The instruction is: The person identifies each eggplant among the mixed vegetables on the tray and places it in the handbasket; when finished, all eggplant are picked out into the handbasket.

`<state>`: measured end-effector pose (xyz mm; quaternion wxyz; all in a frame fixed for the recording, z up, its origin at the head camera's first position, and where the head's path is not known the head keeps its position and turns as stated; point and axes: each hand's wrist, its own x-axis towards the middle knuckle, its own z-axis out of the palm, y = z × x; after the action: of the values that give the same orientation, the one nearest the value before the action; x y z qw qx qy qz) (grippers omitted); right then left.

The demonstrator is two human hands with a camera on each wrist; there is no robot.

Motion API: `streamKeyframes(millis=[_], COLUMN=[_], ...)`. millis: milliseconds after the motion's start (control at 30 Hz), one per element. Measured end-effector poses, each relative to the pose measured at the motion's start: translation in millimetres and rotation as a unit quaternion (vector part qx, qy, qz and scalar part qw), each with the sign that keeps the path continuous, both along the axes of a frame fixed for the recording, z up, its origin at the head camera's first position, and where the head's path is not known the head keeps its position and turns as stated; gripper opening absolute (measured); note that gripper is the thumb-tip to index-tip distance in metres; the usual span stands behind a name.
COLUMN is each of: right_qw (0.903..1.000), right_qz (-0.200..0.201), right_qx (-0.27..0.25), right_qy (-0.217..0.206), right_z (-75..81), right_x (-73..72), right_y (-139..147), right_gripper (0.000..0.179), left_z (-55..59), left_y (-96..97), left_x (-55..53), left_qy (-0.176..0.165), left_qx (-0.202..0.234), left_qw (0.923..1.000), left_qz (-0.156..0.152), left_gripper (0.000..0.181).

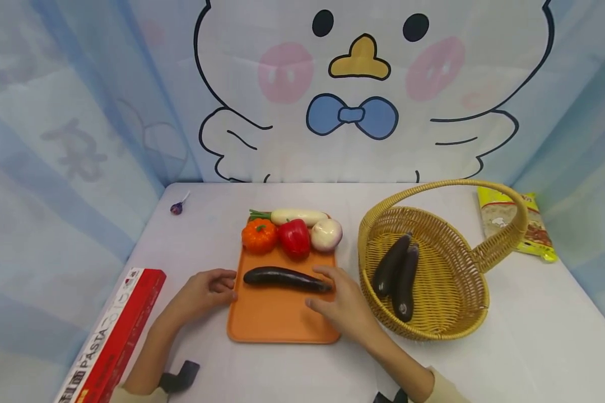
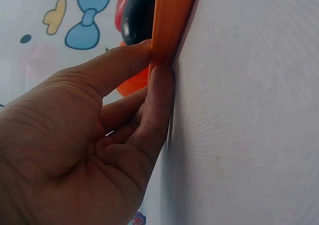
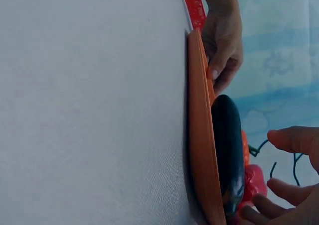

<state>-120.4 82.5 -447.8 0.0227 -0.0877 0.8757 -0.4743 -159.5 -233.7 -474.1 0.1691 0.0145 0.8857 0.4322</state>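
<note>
An orange tray (image 1: 282, 324) lies on the table, and my left hand (image 1: 206, 294) pinches its left edge between thumb and fingers. The left wrist view shows that thumb (image 2: 124, 60) at the tray's rim. Across the tray's middle lies a dark eggplant (image 1: 282, 278). My right hand (image 1: 350, 305) hovers near the eggplant's right end, thumb and fingers spread apart; in the right wrist view they stand clear of it. Behind the eggplant are an orange pumpkin (image 1: 259, 238), a red bell pepper (image 1: 295, 239), a white-purple round vegetable (image 1: 326, 235) and a white radish (image 1: 299, 216).
Right of the tray stands a wicker basket (image 1: 448, 291) with a high handle, holding two eggplants (image 1: 405, 282). Behind it lies a yellow packet (image 1: 534, 229). At the left is a red and white pasta box (image 1: 116, 336); a small purple bulb (image 1: 177, 208) sits at the back left.
</note>
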Motion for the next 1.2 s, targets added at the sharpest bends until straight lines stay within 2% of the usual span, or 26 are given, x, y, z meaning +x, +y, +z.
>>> streamKeyframes(millis=[200,400,633,1200], right_qw=[0.9997,0.9989,0.9968,0.9922], right_qz=[0.007,0.014,0.015,0.014], right_qx=[0.023,0.038,0.055,0.093], right_qy=[0.003,0.025,0.057,0.082], right_z=[-7.2,-13.9,-21.9,-26.8], right_x=[-8.9,-12.5,-19.0,-20.2], right_y=[-3,-2,0,2], right_gripper=[0.057,0.054,0.047,0.041], left_z=[-0.4,-3.6,-1.3,0.1], left_y=[-2.7,-2.6,-2.1,-0.9], left_x=[1.1,2.0,2.6,2.0], left_qy=[0.003,-0.002,0.001,0.001], left_qx=[0.009,0.004,0.002,0.000], left_qw=[0.9999,1.0000,1.0000,1.0000], left_qz=[-0.009,-0.002,-0.002,-0.003], left_gripper=[0.055,0.056,0.056,0.057])
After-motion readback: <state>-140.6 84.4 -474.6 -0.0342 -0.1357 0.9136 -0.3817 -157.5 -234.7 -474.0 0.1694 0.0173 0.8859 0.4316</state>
